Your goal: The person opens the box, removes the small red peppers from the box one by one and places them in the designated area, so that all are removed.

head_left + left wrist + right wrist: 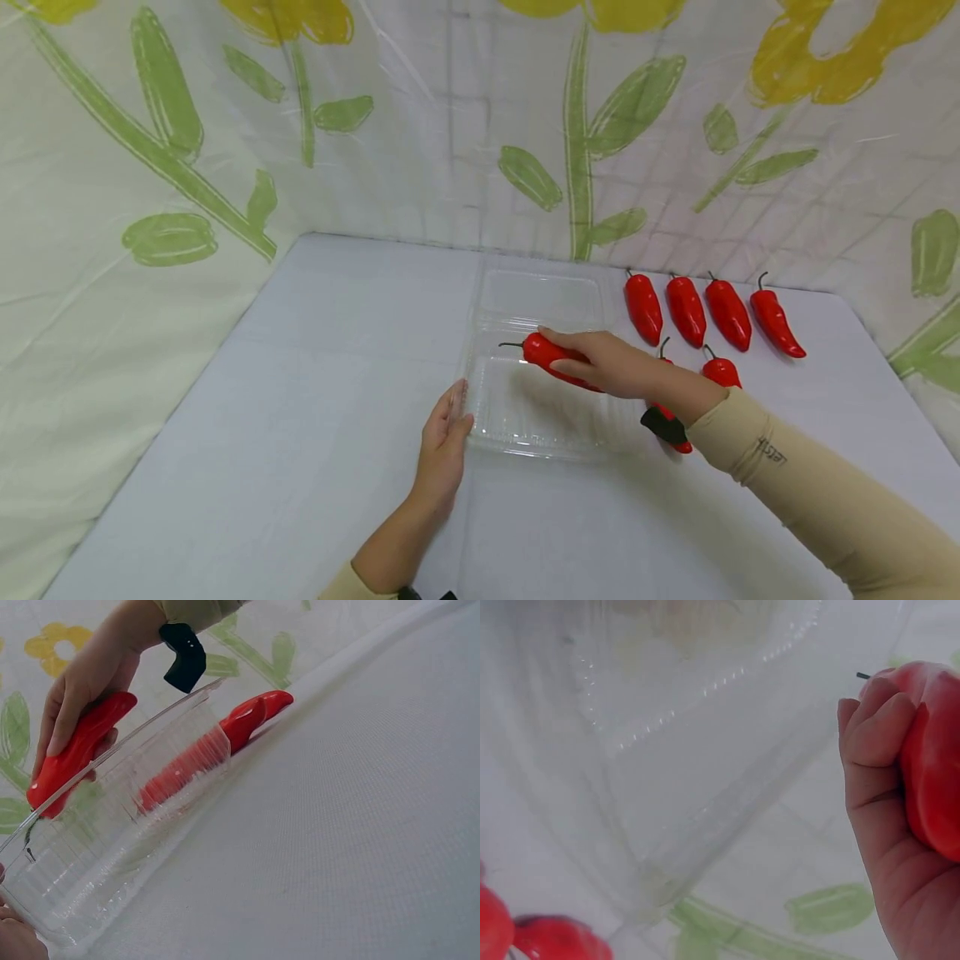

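Observation:
A red pepper (538, 351) with a thin dark stem is gripped by my right hand (603, 364) over the base of a clear plastic clamshell container (525, 452). In the left wrist view this pepper (71, 761) is tilted, stem end low, overlapping the container's rim. The right wrist view shows curled fingers (881, 724) around it. My left hand (442, 454) holds the container's left edge between thumb and fingers; in its own wrist view only part of that hand (19, 934) shows. The container's lid (540, 293) lies folded back, away from me.
On the right of the white table (337, 333) a row of several red peppers (686, 308) lies along the back. Nearer, another pepper (722, 372) and one beside it are partly hidden by my right forearm. A fabric wall with printed flowers (577, 142) rises behind the table.

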Demonstrator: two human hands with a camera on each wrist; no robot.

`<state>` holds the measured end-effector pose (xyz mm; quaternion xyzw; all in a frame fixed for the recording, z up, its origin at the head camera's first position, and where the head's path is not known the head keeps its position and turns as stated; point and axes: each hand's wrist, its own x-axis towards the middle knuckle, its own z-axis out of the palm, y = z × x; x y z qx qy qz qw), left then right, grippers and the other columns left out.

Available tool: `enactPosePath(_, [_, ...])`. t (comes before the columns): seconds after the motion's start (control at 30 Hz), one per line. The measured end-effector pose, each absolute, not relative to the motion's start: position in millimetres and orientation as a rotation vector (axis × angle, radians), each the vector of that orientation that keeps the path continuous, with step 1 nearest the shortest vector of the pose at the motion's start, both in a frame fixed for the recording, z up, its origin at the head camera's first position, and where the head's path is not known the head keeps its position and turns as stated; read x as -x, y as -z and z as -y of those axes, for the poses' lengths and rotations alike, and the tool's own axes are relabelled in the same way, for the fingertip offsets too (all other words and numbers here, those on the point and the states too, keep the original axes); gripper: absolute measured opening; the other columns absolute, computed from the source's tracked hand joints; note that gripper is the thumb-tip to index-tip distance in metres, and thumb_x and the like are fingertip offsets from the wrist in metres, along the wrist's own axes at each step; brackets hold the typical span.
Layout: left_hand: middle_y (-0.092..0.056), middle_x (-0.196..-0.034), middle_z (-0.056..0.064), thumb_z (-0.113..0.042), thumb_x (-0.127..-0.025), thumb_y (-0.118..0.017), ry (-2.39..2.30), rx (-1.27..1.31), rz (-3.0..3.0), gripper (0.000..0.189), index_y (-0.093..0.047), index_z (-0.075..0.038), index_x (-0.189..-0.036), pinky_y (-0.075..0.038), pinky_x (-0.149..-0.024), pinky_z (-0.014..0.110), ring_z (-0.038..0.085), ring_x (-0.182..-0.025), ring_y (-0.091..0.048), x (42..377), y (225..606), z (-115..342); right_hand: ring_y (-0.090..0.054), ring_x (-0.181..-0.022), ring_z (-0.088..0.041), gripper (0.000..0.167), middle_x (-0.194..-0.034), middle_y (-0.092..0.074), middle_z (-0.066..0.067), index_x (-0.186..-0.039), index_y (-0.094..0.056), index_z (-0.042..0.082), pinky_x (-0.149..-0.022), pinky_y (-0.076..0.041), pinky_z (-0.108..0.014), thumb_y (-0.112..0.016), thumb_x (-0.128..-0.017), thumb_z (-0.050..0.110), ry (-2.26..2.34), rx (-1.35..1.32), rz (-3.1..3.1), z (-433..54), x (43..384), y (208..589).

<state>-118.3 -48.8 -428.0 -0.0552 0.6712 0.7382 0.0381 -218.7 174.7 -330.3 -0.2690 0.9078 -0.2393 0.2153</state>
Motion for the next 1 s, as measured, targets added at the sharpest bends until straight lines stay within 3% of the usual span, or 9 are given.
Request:
enactPosePath(0.37, [-0.023, -0.155, 0.005, -0.006, -0.096, -0.036, -2.291, 0.147, -2.052, 0.050, -0.027, -0.006, -0.145, -0.014, -0.118, 0.043, 0.022, -0.145, -0.015, 118.6, 429.7, 49.2, -0.046, -0.111, -0.026, 0.065, -0.134, -0.050, -0.010, -0.148, -0.025, 0.023, -0.079, -0.051, -0.029, -0.055, -0.092, 0.035, 0.751, 0.619, -2.595, -197.0, 203.3, 326.8])
enactPosePath(0.7, [-0.023, -0.155, 0.005, -0.006, -0.096, -0.035, -2.301, 0.139, -2.051, 0.050, -0.027, -0.006, -0.145, -0.014, -0.118, 0.043, 0.022, -0.145, -0.014, 118.9, 429.8, 48.8, -0.051, -0.107, -0.027, 0.069, -0.122, -0.057, -0.014, -0.148, -0.025, 0.017, -0.078, -0.054, -0.035, -0.058, -0.090, 0.032, 0.676, 0.573, -2.744, -217.1, 182.9, 321.1])
enactPosePath(1.0, [-0.022, -0.155, 0.004, -0.007, -0.097, -0.035, -2.278, 0.137, -2.065, 0.049, -0.026, -0.008, -0.145, -0.015, -0.117, 0.042, 0.021, -0.145, -0.015, 118.8, 430.7, 48.7, -0.052, -0.106, -0.033, 0.071, -0.121, -0.055, -0.020, -0.149, -0.021, 0.018, -0.074, -0.057, -0.042, -0.057, -0.090, 0.036, 0.689, 0.422, -2.873, -239.6, 161.6, 324.3])
